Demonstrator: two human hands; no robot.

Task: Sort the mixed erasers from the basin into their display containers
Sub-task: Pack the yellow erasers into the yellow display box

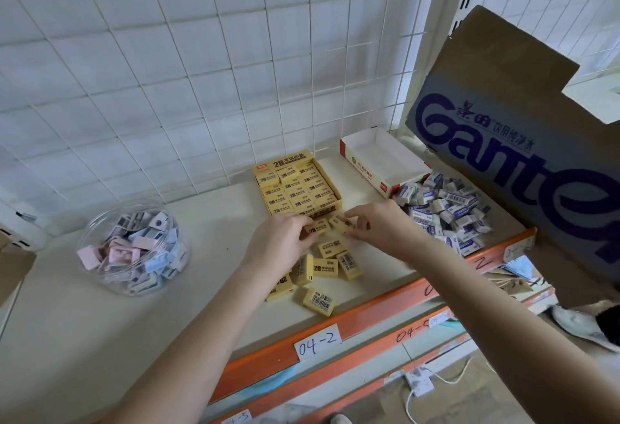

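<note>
Both bare forearms were extended forward over the cream shelf (100, 306), hands palm-down at the front edge of the yellow display box (288, 163).

Left hand (280, 239): grip was curled and pinched on a yellow eraser (318, 227). Right hand (379, 222): grip was pinched, thumb against fingertips, on a second yellow eraser (342, 222) just beside the first.

The cardboard box was packed with flat rows of rectangular "2B" blocks. Loose yellow erasers (325, 267) were scattered on the shelf below the hands, some barcode-up. A pile of white-and-blue sleeved erasers (446, 212) lay to the right, beside a white-and-red card tray (365, 172). Pastel pieces were held in a clear round plastic tub (100, 222), well apart at left.
</note>
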